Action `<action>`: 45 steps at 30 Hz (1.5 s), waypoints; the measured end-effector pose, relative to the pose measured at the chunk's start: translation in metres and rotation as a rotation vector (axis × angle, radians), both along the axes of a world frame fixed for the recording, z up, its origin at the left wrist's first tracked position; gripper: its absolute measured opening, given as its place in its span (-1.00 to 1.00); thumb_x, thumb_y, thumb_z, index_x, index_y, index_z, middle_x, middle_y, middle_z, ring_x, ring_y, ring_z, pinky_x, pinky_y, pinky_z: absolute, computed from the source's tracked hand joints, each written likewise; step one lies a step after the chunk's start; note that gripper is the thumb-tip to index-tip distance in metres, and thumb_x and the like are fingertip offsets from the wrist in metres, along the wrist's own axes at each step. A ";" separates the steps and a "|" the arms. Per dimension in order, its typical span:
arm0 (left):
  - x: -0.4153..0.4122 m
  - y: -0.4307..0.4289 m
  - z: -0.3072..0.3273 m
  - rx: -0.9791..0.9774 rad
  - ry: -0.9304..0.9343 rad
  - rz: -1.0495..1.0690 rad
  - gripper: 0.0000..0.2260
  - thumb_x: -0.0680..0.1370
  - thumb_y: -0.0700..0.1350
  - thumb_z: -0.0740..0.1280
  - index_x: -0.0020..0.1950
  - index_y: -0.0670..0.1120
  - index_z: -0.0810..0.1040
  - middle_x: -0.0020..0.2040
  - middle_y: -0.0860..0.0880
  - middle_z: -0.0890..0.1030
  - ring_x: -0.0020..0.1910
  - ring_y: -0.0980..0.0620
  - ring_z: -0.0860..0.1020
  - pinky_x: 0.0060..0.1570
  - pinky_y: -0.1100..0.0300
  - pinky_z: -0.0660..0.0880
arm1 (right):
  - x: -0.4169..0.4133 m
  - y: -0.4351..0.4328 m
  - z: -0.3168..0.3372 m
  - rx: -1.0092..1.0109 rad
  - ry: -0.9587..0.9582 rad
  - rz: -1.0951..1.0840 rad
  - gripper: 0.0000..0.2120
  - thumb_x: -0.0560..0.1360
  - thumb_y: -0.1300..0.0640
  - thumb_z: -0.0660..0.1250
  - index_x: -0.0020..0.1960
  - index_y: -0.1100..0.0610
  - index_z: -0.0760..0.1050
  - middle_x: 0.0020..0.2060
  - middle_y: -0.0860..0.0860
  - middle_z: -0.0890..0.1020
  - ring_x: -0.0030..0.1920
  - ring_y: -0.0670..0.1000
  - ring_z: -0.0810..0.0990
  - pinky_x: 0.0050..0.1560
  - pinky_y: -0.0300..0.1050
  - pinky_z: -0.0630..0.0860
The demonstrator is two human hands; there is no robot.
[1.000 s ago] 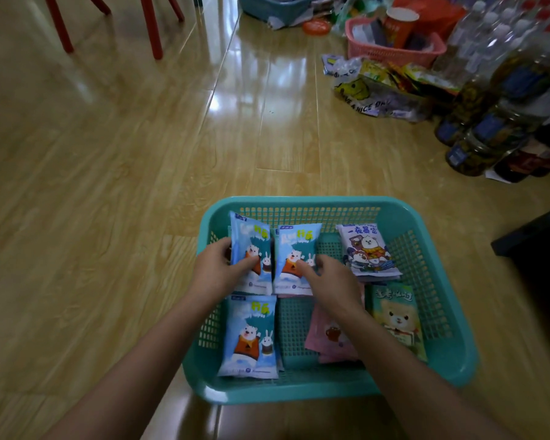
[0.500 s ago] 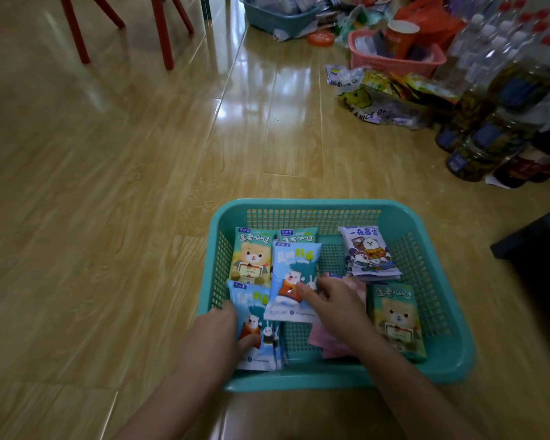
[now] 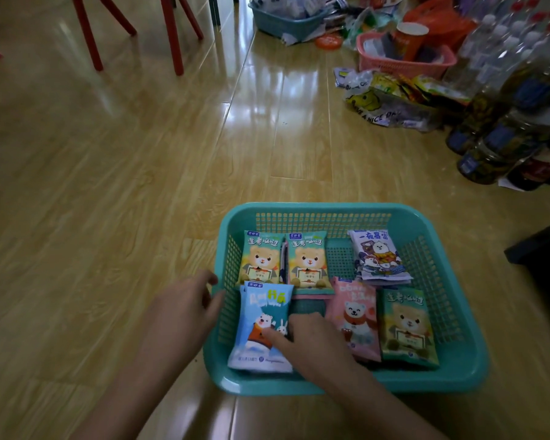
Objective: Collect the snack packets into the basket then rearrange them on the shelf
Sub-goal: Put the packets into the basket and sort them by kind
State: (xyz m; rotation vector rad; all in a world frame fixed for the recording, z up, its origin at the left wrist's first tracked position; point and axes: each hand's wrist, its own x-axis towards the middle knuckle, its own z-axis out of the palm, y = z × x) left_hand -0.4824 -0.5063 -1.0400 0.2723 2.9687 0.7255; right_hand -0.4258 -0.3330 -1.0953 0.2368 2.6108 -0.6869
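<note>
Now the blue bear packet (image 3: 258, 312) lay flat in the teal basket (image 3: 331, 207), pinched by the right hand (image 3: 311, 344). The left hand (image 3: 185, 309) had moved outside, fingers loose.

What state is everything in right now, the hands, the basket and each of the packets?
Teal basket, on the floor, holding packets.
Blue packets, stacked flat, front left.
Green packets, flat: two back left, one front right.
Pink packet, flat, face up.
White packet, flat, back right.
Left hand, open, fingers at the basket's left rim.
Right hand, thumb on blue packets, fingers curled at their edge.
</note>
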 end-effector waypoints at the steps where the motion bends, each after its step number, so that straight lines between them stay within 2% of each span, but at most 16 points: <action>1: -0.004 0.004 -0.001 0.024 0.006 -0.009 -0.85 0.49 -0.06 0.34 0.02 -0.07 0.55 -0.29 0.03 0.54 -0.21 -0.05 0.53 -0.24 0.13 0.36 | -0.003 0.002 0.003 0.050 -0.008 0.046 -0.48 0.50 -0.30 0.10 -0.42 0.08 0.22 -0.47 0.02 0.31 -0.40 0.05 0.33 -0.44 -0.18 0.14; 3: -0.014 0.015 -0.007 0.069 0.008 -0.031 -0.82 0.49 -0.09 0.35 0.05 -0.11 0.55 -0.19 0.00 0.56 -0.14 -0.07 0.54 -0.19 0.16 0.35 | -0.009 0.006 0.010 0.056 -0.036 0.097 -0.45 0.50 -0.30 0.09 -0.45 0.09 0.21 -0.50 0.03 0.29 -0.48 -0.01 0.26 -0.46 -0.15 0.14; 5: -0.023 0.029 -0.013 0.094 -0.011 -0.043 -0.77 0.52 -0.08 0.32 0.13 -0.14 0.52 -0.03 -0.07 0.59 -0.04 -0.06 0.55 -0.13 0.17 0.37 | -0.016 0.014 0.014 -0.082 -0.018 -0.028 -0.53 0.53 -0.22 0.12 -0.40 0.07 0.32 -0.47 -0.01 0.38 -0.47 -0.06 0.32 -0.44 -0.14 0.30; 8: -0.039 0.050 -0.024 0.080 -0.095 -0.040 -0.71 0.56 -0.05 0.25 0.21 -0.19 0.45 0.12 -0.13 0.57 0.05 -0.09 0.53 -0.09 0.15 0.36 | -0.037 0.037 0.008 -0.193 0.199 -0.294 -0.82 0.57 0.00 0.19 -0.02 0.11 0.45 -0.15 0.00 0.52 -0.18 -0.04 0.49 -0.22 -0.24 0.44; 10: -0.049 0.062 -0.035 -0.004 -0.158 -0.056 -0.71 0.58 -0.03 0.22 0.18 -0.21 0.40 0.12 -0.18 0.55 0.06 -0.13 0.52 -0.13 0.13 0.32 | -0.053 0.050 -0.001 -0.081 0.213 -0.341 -0.69 0.55 0.02 0.23 0.21 0.17 0.37 0.09 0.07 0.48 0.04 0.03 0.48 -0.01 -0.15 0.43; 12: -0.059 0.072 -0.048 -0.079 -0.224 -0.059 -0.67 0.57 -0.03 0.22 0.20 -0.23 0.34 0.13 -0.21 0.53 0.10 -0.17 0.50 -0.11 0.10 0.32 | -0.065 0.056 -0.009 0.037 0.147 -0.342 -0.51 0.51 -0.06 0.26 0.31 0.22 0.29 0.22 0.12 0.41 0.19 0.10 0.44 0.12 -0.05 0.41; 16: -0.072 0.081 -0.070 -0.171 -0.321 -0.065 -0.47 0.55 -0.04 0.26 0.38 -0.28 0.16 0.28 -0.26 0.41 0.23 -0.22 0.44 0.13 0.01 0.39 | -0.073 0.052 -0.019 0.149 0.072 -0.291 -0.40 0.49 -0.12 0.28 0.35 0.24 0.23 0.27 0.13 0.38 0.27 0.12 0.39 0.18 -0.04 0.39; 24: -0.088 0.087 -0.075 -0.105 -0.311 -0.009 -0.44 0.40 -0.08 0.47 0.24 -0.28 0.29 0.23 -0.25 0.43 0.22 -0.21 0.43 0.12 0.03 0.40 | -0.081 0.047 -0.021 0.142 0.036 -0.361 -0.39 0.44 -0.09 0.36 0.30 0.24 0.24 0.25 0.15 0.41 0.23 0.17 0.46 0.09 0.02 0.44; 28: -0.094 0.084 -0.076 0.110 -0.319 0.048 -0.67 0.46 -0.08 0.41 0.09 -0.23 0.41 0.08 -0.21 0.51 0.03 -0.17 0.50 -0.08 0.05 0.38 | -0.078 0.040 -0.015 0.158 0.092 -0.322 -0.32 0.53 -0.08 0.22 0.50 0.15 0.00 0.29 0.11 0.37 0.18 0.16 0.49 -0.01 0.00 0.44; 30: -0.092 0.079 -0.074 0.272 -0.295 0.070 -0.78 0.50 -0.07 0.35 -0.02 -0.19 0.41 -0.03 -0.17 0.54 -0.07 -0.13 0.50 -0.15 0.06 0.40 | -0.075 0.041 -0.008 0.144 0.194 -0.341 -0.49 0.56 -0.06 0.17 0.40 0.18 0.16 0.20 0.09 0.44 0.11 0.14 0.51 -0.12 -0.06 0.37; 32: -0.087 0.074 -0.069 0.440 -0.262 0.081 -0.83 0.53 -0.06 0.31 -0.01 -0.14 0.41 -0.03 -0.14 0.56 -0.07 -0.13 0.54 -0.10 -0.02 0.49 | -0.067 0.047 0.005 0.070 0.311 -0.389 -0.67 0.57 -0.06 0.16 0.18 0.15 0.30 0.00 0.05 0.53 0.00 0.12 0.56 -0.19 -0.11 0.33; 34: -0.078 0.071 -0.056 0.636 -0.221 0.113 -0.89 0.55 -0.06 0.27 0.04 -0.04 0.41 0.00 -0.12 0.60 -0.05 -0.12 0.59 -0.04 -0.12 0.55 | -0.052 0.056 0.020 -0.049 0.429 -0.422 -0.71 0.54 -0.08 0.20 0.11 0.11 0.32 -0.15 -0.01 0.54 -0.10 0.09 0.59 -0.24 -0.09 0.41; 36: -0.066 0.072 -0.040 0.807 -0.217 0.161 -0.94 0.58 -0.07 0.22 0.04 0.08 0.41 0.02 -0.06 0.62 -0.03 -0.07 0.62 -0.03 -0.12 0.58 | -0.033 0.071 0.035 -0.165 0.472 -0.446 -0.69 0.51 -0.06 0.26 0.15 0.08 0.33 -0.13 -0.04 0.59 -0.14 0.02 0.62 -0.20 0.01 0.56; 39: -0.048 0.078 -0.023 0.984 -0.293 0.198 -0.85 0.60 -0.14 0.16 -0.05 0.11 0.45 -0.09 0.08 0.64 -0.11 0.08 0.64 -0.14 0.06 0.60 | 0.005 0.105 0.047 -0.240 0.309 -0.483 -0.69 0.50 0.00 0.28 0.19 0.05 0.34 -0.08 -0.07 0.61 -0.13 -0.08 0.62 -0.16 -0.09 0.58; 42: -0.029 0.089 -0.015 1.004 -0.397 0.172 -0.79 0.57 -0.20 0.12 -0.20 0.01 0.42 -0.35 0.16 0.59 -0.30 0.16 0.56 -0.22 0.13 0.52 | 0.038 0.139 0.042 -0.064 0.049 -0.509 -0.69 0.51 -0.01 0.27 0.20 0.08 0.37 0.04 0.05 0.61 0.01 0.07 0.59 0.00 -0.02 0.52; 45: -0.014 0.104 -0.015 0.940 -0.550 0.095 -0.79 0.56 -0.23 0.12 -0.23 -0.03 0.41 -0.37 0.09 0.52 -0.35 0.14 0.54 -0.33 0.20 0.50 | 0.052 0.153 0.031 0.166 -0.174 -0.476 -0.68 0.54 -0.07 0.21 0.16 0.13 0.38 0.09 0.11 0.59 0.07 0.12 0.57 -0.11 -0.12 0.42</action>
